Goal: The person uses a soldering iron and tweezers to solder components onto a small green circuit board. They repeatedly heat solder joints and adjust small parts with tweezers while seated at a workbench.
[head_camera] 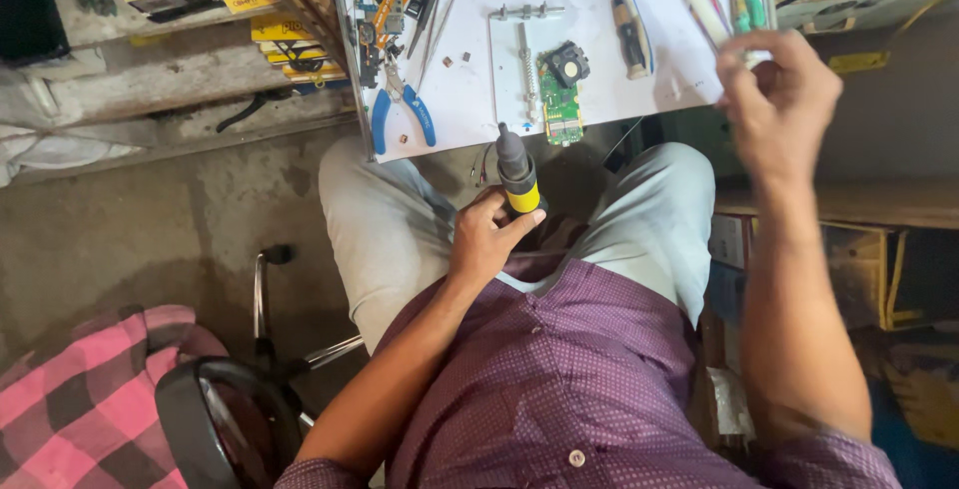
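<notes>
Left hand [486, 239], near, wrapped around black-and-yellow soldering tool [517, 177] over lap; right hand [777, 89], far right, pinching something small and blurred above white worktop [465, 99]; green circuit board [561, 99] lies untouched in clamp.

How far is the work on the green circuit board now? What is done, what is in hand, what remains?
Done: the green circuit board lies bare in the metal clamp on the white table. In hand: the left hand grips a black-and-yellow tool over the lap; the right hand reaches toward the pens. Left: the tool has not yet touched the board.
</notes>
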Action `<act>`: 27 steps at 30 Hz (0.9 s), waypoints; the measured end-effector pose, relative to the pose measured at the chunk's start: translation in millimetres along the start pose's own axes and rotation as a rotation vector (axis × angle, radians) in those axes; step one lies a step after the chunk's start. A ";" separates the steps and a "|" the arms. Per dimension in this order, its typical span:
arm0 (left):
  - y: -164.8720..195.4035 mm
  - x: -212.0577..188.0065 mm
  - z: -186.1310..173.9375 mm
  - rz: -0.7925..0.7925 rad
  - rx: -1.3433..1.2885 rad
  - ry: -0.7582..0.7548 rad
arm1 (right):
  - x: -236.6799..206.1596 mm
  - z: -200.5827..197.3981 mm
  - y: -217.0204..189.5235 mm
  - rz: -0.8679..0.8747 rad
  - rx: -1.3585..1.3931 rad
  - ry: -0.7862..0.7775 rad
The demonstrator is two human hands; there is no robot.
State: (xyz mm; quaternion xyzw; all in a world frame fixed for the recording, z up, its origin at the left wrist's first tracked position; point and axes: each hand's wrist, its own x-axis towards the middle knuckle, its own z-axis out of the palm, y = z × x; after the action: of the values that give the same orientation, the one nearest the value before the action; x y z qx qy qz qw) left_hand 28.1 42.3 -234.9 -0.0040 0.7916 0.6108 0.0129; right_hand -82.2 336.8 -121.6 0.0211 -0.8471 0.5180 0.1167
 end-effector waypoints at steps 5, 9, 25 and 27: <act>-14.9 13.5 8.4 -0.021 -0.004 0.002 | -1.1 -34.9 -30.9 0.141 0.153 -0.299; -19.5 23.9 15.6 -0.032 0.014 -0.006 | 10.4 -44.2 -54.4 0.070 -0.195 -0.411; -31.3 36.3 9.0 -0.056 0.022 -0.006 | 68.6 -8.6 -72.0 -0.239 -0.499 -0.779; -31.2 37.2 8.6 -0.061 0.032 -0.011 | 70.2 -7.6 -70.6 -0.277 -0.497 -0.789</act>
State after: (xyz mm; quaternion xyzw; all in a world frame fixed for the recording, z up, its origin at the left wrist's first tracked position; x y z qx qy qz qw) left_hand -8.3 43.0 -268.2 -0.0247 0.8009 0.5973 0.0357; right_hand -138.0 316.9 -41.3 0.3002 -0.9139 0.2320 -0.1441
